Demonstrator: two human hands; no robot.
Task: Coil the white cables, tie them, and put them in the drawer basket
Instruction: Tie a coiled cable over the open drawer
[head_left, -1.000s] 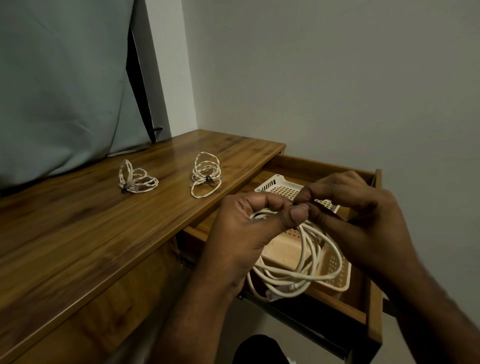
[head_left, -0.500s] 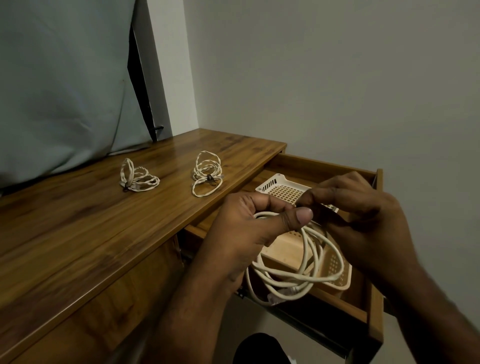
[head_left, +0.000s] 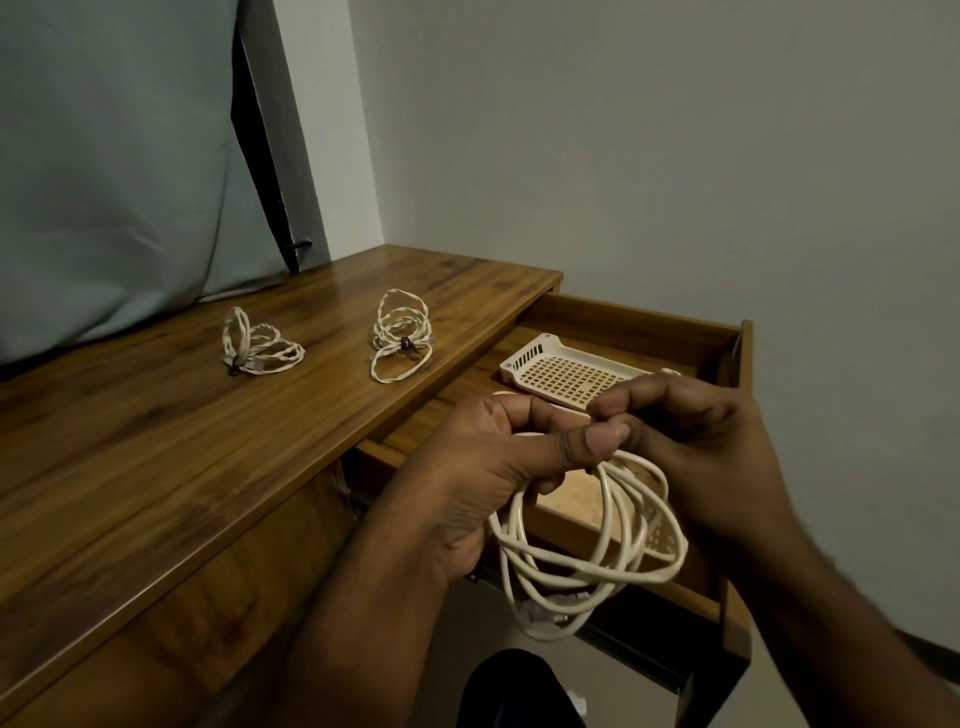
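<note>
A coiled white cable (head_left: 597, 561) hangs in loops over the open drawer (head_left: 623, 322). My left hand (head_left: 483, 483) grips the top of the coil, thumb stretched to the right. My right hand (head_left: 701, 447) pinches the coil's top beside that thumb, fingers curled. What it pinches there is hidden. The cream perforated basket (head_left: 545, 369) lies in the drawer, partly behind my hands. Two more white cables lie tied on the desk: one at the left (head_left: 257, 345), one nearer the drawer (head_left: 400, 338).
The wooden desk (head_left: 156, 441) runs left from the drawer. A grey cloth (head_left: 104, 156) hangs behind it, with a dark board (head_left: 265, 156) leaning at the wall. The drawer's right side (head_left: 740, 467) juts toward me. A dark shape (head_left: 514, 686) sits low in view.
My hands and the coil have stayed over the drawer. My right fingers have shifted slightly at the top of the coil, and the loops have swung a little.
</note>
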